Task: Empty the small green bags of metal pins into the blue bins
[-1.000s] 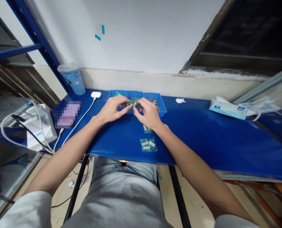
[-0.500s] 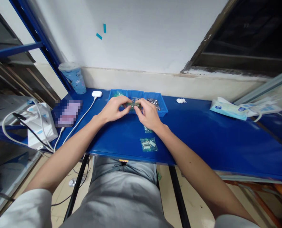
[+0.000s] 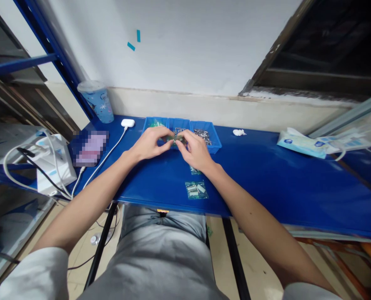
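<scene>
in the middle of the frame, the left hand (image 3: 151,143) and the right hand (image 3: 196,149) meet over the counter (image 3: 254,179), thumbs and fingertips pinching a small greenish bag (image 3: 175,138) between them. the bag is mostly covered by the fingers, so its contents are too small to tell. just behind it, toward the wall (image 3: 188,50), stands a row of three blue bins (image 3: 217,142): green plastic shows in the left one, metal pieces (image 3: 201,135) in the right one, and more metal in the middle one, partly hidden by the hands.

below the right hand, near the counter's front edge, lies a clear packet (image 3: 196,190) holding pale and metallic pieces; another packet (image 3: 194,170) sits just above it, partly covered by that hand. a patterned blue cup (image 3: 98,104) stands at the upper left, and a tissue pack (image 3: 302,143) lies at the right.
</scene>
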`<state>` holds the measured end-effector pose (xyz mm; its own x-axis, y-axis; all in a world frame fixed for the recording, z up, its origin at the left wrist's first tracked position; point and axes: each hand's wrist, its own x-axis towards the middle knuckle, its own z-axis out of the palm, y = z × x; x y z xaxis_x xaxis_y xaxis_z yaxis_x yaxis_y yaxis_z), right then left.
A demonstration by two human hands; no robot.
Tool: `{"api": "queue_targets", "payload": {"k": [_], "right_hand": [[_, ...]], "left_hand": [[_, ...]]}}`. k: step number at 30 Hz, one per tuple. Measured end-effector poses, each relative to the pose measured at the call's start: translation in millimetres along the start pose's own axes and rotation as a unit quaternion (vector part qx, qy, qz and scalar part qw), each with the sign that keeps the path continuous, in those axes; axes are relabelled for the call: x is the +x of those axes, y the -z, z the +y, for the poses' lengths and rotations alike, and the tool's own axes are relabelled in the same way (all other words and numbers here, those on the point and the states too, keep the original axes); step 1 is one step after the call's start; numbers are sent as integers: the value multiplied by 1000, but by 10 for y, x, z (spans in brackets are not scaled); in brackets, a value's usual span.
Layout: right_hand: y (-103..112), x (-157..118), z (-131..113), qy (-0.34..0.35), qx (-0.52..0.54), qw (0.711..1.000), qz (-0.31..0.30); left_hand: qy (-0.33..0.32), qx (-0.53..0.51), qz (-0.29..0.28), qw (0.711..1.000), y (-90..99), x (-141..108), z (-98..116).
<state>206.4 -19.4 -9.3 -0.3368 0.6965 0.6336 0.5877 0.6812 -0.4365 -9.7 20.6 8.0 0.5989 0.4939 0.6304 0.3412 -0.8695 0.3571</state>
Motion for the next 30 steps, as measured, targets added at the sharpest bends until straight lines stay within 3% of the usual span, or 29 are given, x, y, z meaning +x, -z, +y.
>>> {"api": "queue_targets", "payload": {"k": [19,30], "right_hand": [[-14,-5,2,3,21,1000,3],[25,12,-32,-16,7,1000,-4]], "left_hand": [[22,16,-24,999,-12,2,21],[12,20,-2,1000,-13,1,5]]}}
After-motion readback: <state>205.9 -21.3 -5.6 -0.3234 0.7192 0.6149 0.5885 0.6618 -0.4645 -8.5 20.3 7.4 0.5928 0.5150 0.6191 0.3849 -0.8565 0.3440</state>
